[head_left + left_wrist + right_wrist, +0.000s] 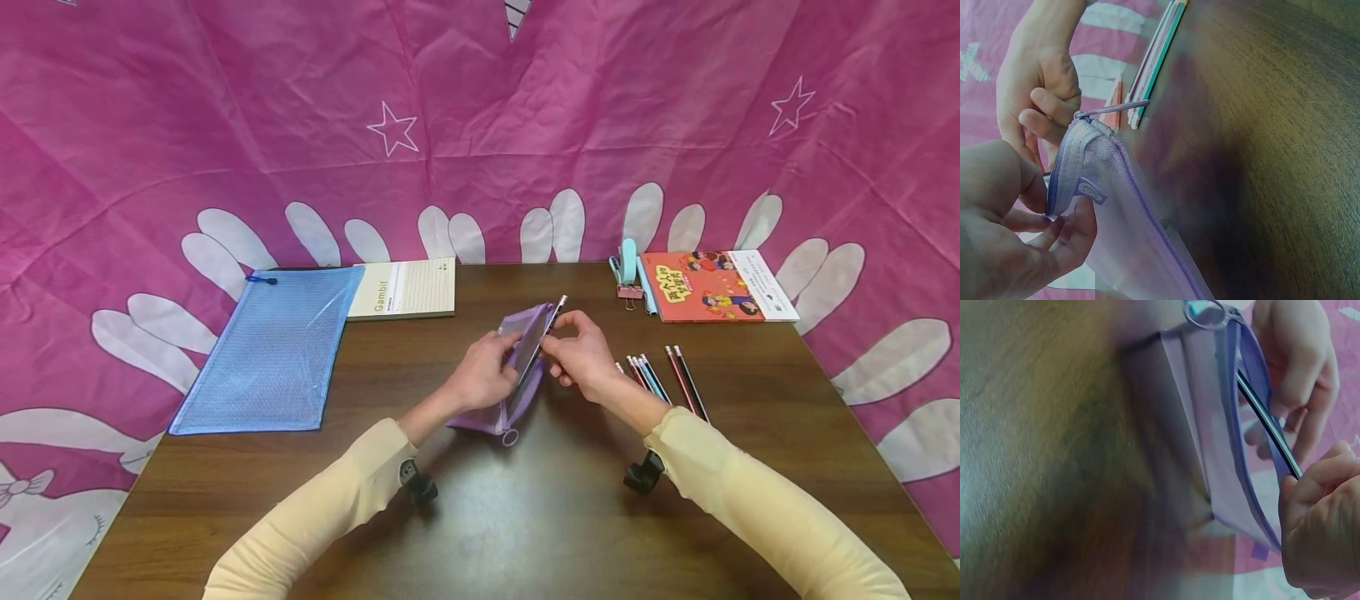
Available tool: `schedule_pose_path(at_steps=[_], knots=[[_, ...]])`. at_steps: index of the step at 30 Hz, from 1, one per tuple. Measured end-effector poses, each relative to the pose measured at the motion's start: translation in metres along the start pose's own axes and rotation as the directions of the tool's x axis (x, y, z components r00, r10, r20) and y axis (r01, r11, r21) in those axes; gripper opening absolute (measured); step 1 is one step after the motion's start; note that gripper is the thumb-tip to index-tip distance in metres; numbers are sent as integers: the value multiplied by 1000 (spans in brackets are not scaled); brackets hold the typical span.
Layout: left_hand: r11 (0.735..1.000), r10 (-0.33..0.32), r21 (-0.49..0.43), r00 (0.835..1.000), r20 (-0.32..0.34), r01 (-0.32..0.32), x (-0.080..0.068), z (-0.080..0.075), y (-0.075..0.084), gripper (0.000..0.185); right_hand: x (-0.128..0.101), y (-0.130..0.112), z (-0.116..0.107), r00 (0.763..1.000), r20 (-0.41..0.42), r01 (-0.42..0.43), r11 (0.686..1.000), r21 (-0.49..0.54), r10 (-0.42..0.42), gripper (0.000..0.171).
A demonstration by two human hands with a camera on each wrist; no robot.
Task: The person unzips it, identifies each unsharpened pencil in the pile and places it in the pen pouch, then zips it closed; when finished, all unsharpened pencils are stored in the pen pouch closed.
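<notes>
Pencil slants into pouch, eraser outward; right fingers pinch it, left fingers pouch.

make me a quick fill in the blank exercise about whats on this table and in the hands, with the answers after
1. The left hand holds the ____ mesh pouch, while the right hand grips a pencil partly inside it.
2. The flat mesh folder beside the notebook is ____.
3. The largest word on the notebook is ____.
4. The loose pencils lie on the person's ____ side.

Missing words: purple; blue; Gambit; right.
</notes>
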State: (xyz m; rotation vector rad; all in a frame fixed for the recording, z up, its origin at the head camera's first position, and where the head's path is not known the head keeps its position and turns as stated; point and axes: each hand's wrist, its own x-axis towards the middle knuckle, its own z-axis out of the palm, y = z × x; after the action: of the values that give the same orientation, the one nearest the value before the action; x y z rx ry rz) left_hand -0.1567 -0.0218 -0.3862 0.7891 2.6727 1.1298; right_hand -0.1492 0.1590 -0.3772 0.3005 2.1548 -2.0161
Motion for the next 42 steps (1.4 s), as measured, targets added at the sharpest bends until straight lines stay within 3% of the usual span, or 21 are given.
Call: schedule_pose_path(at_steps=[16, 22, 29, 32, 38, 42], knots=[[1000, 3, -9, 999, -40, -4, 0, -1, 1, 64, -3, 4, 10, 999, 40, -11, 994, -111, 16, 41], [1000, -1, -14, 999, -49, 0, 0, -1, 1, 65, -5, 0, 6, 997, 73, 12, 984, -179, 1, 44], [1000, -7, -15, 999, -45, 6, 1, -1, 0, 65, -10, -8, -12, 995, 89, 74, 969, -237, -54, 35], [1000, 4, -13, 999, -43, -4, 1, -1, 0, 65, -11, -13, -34, 994, 99, 83, 938, -335, -53, 30], [1000, 19, -12, 999, -45, -20, 2, -2, 1, 65, -14, -11, -98, 985, 170, 117, 785, -608, -16, 26], [1000, 21, -14, 999, -37, -22, 2, -2, 1, 65, -16, 1, -134, 983, 177, 86, 720, -689, 53, 23]])
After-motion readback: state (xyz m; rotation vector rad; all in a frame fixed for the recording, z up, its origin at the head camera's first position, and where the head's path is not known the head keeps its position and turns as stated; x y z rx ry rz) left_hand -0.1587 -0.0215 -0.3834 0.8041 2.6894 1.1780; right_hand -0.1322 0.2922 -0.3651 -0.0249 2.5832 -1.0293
